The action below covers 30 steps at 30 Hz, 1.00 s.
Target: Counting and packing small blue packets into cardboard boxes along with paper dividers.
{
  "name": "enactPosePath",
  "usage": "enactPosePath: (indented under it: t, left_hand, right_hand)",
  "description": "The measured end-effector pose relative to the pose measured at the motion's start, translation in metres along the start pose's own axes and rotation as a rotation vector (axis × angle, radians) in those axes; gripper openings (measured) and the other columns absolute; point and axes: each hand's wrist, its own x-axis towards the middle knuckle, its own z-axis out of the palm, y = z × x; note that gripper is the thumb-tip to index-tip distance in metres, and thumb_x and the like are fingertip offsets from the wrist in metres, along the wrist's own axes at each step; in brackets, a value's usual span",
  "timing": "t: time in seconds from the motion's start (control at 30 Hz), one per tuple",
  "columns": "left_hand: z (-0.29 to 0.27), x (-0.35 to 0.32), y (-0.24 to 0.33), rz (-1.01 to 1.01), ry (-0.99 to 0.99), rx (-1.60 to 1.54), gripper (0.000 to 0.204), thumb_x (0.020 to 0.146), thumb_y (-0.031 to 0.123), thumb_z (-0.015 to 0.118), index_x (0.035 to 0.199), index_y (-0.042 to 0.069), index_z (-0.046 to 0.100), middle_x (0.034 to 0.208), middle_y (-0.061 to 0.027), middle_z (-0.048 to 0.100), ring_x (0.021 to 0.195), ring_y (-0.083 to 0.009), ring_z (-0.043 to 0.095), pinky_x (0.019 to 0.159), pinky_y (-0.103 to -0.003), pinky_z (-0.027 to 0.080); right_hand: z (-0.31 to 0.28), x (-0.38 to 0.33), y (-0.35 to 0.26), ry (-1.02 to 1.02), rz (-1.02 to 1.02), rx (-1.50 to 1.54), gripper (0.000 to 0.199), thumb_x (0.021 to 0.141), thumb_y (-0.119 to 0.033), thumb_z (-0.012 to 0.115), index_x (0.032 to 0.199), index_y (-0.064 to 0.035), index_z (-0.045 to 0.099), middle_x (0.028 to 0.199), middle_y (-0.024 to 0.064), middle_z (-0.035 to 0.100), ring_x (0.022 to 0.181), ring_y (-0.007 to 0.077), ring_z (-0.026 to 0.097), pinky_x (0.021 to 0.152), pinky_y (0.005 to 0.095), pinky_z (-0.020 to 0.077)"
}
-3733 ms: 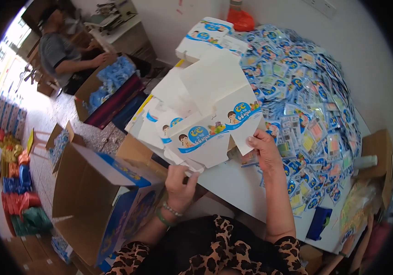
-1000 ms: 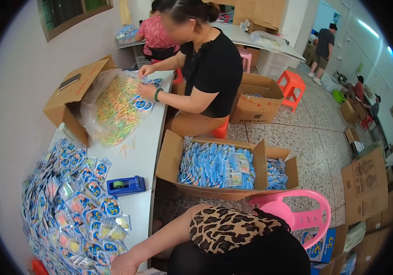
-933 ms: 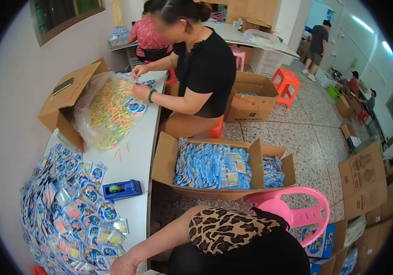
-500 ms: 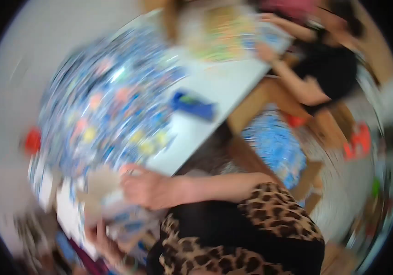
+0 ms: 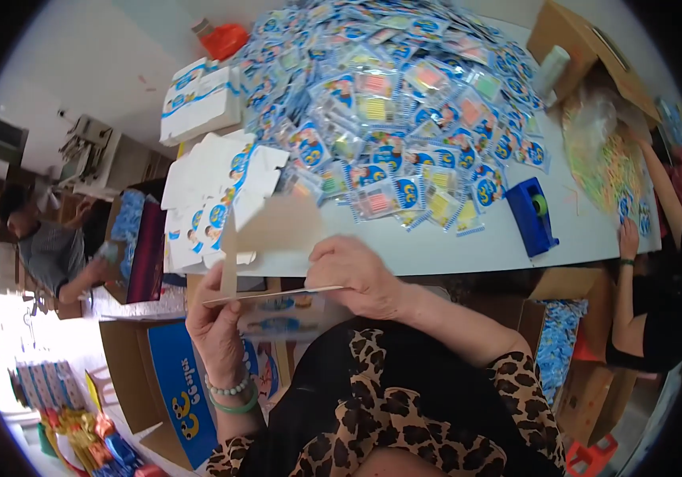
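My left hand (image 5: 217,322), with bead and green bangles at the wrist, pinches the left end of a small printed carton (image 5: 281,230) in front of my chest. The carton's plain grey-brown flaps stand up, slightly blurred. My right hand (image 5: 357,274) is curled over the carton's right end, its fingers closed at the edge. Just beyond my left hand, flat white and blue cartons (image 5: 198,179) lie on the white table (image 5: 436,254). A large heap of small clear packets (image 5: 388,119) with coloured contents covers the table beyond my hands.
A blue tape dispenser (image 5: 528,219) stands right of the heap. Stacked white cartons (image 5: 202,103) and a red bag (image 5: 225,40) are at far left. A large open cardboard box (image 5: 130,374) stands lower left. Co-workers sit at both sides; one reaches into yellow-green pieces (image 5: 607,171).
The view has swung left and steadied from blur, so the table now lies straight ahead. Both hands stay on the carton, whose flaps now stand up between them.
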Motion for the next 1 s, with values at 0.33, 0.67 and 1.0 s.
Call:
enactPosePath:
  t: [0.33,0.67,1.0]
  left_hand:
    - [0.014,0.003,-0.03,0.202,-0.087,0.305,0.013,0.076,0.007,0.074,0.083,0.001,0.064,0.117,-0.0182,0.055,0.109,-0.0272,0.055,0.093,-0.033,0.042]
    - [0.033,-0.025,-0.121,-0.067,-0.032,-0.088,0.016,0.091,0.016,0.063,0.092,0.0,0.063,0.114,-0.0119,0.06,0.107,-0.0233,0.057,0.096,-0.035,0.041]
    - [0.054,-0.02,-0.11,0.004,0.034,0.427,0.029,0.086,0.013,0.067,0.111,0.0,0.062,0.118,-0.0193,0.057,0.103,-0.0319,0.059,0.087,-0.035,0.047]
  right_hand:
    - [-0.049,0.038,-0.071,-0.021,-0.395,-0.942,0.018,0.067,-0.007,0.066,0.084,-0.0128,0.064,0.084,-0.0018,0.064,0.094,0.018,0.06,0.089,0.0425,0.0435]
    - [-0.007,-0.03,-0.021,0.018,0.438,-0.334,0.062,0.072,-0.001,0.07,0.13,-0.0085,0.049,0.107,0.0143,0.06,0.106,0.0326,0.054,0.097,0.0456,0.0402]
    - [-0.003,-0.021,-0.025,-0.286,0.21,-1.094,0.057,0.077,-0.025,0.072,0.125,-0.0033,0.051,0.139,0.0154,0.044,0.135,0.0365,0.032,0.11,0.0626,0.0143]
